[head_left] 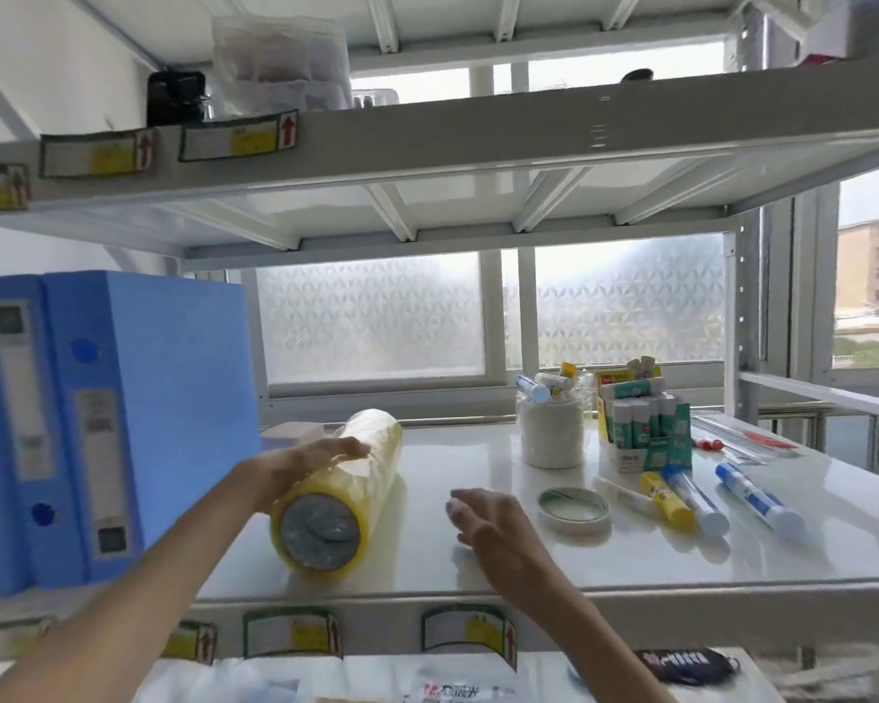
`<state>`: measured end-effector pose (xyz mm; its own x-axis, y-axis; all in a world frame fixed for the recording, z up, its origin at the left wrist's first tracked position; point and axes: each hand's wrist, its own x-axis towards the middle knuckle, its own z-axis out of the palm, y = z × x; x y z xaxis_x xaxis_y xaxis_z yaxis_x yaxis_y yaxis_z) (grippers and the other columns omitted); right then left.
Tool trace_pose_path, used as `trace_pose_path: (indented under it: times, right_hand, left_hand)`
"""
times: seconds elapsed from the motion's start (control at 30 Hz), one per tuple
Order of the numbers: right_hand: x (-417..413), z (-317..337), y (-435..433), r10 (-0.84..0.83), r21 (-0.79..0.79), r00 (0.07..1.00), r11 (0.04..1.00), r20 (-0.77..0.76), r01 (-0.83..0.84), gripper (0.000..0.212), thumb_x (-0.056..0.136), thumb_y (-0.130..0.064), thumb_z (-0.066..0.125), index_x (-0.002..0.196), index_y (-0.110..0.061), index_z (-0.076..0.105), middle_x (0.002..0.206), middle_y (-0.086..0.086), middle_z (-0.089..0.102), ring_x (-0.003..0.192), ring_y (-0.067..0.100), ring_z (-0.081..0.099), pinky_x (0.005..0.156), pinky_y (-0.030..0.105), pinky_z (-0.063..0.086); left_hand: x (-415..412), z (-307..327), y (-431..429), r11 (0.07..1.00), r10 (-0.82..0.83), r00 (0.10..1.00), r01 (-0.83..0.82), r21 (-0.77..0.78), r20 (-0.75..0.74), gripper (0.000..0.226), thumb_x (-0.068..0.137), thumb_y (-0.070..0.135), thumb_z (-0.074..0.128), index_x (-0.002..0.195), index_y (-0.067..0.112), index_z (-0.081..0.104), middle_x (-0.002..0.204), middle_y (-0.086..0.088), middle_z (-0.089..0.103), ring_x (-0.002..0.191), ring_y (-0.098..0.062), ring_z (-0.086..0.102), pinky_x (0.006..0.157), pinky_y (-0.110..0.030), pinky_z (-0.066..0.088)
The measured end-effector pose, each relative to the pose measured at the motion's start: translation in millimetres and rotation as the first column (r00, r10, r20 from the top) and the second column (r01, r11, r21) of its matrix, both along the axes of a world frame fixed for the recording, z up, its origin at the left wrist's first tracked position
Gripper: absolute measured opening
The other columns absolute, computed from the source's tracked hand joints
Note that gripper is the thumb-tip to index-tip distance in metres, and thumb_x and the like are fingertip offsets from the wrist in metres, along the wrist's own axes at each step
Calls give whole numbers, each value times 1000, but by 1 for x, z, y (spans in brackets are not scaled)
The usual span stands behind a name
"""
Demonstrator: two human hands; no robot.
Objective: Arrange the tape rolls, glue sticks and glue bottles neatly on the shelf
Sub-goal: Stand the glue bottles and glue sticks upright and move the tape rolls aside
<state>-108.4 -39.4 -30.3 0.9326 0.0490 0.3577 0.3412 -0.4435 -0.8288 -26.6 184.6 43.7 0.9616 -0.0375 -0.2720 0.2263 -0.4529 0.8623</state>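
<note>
**A:** Where are the hands?

**B:** The left hand (305,466) lies across the top of a wrapped stack of yellow tape rolls (341,499). Its fingers are stretched flat over the film, not curled round it. The stack lies on its side on the white shelf (427,565), one round end facing the camera, just right of the blue binders (138,423).

**A:** And the other one?

**B:** The right hand (483,520) is over the shelf, right of the stack and apart from it, with fingers loosely spread and holding nothing. Whether it touches the shelf I cannot tell.

**A:** What lies past it?

**B:** Just to its right a single tape roll (573,509) lies flat. Beyond that there is loose glue on the shelf. A thin white stick (625,494) comes first, then a yellow glue bottle (668,502) lying against a clear tube (696,497). A little apart from those lies a blue glue bottle (757,494).

**A:** Further back?

**B:** A white jar (551,438) has glue sticks poking out of its top. Beside it an open carton of glue sticks (640,423) holds them upright in rows. A pale pink box (290,433) sits behind the tape stack. Near the far right edge lie clear rulers (747,441), too blurred to say more.

**A:** Above?

**B:** An upper shelf (427,139) with labels on its front edge, and a frosted window (371,317) behind
</note>
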Motion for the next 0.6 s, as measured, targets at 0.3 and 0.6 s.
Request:
trace_pose_path:
  times: [0.3, 0.6]
  right_hand:
    - [-13, 3, -30, -109, 92, 991, 990, 70, 103, 51, 90, -52, 22, 96, -22, 62, 99, 0, 68, 96, 13, 62, 88, 38, 49]
    - [-34, 18, -66, -170, -98, 979, 979, 111, 181, 32, 99, -38, 41, 85, -25, 67, 83, -7, 70, 81, 7, 62, 77, 31, 48]
  left_hand:
    - [-15, -15, -126, 997, -35, 996, 41, -72, 78, 83, 54, 71, 67, 113, 13, 68, 106, -14, 73, 93, -32, 72, 85, -39, 58]
    - [6, -21, -128, 991, -93, 996, 93, -91, 11, 101, 49, 84, 62, 119, 11, 62, 112, -19, 71, 98, -37, 71, 92, -52, 56]
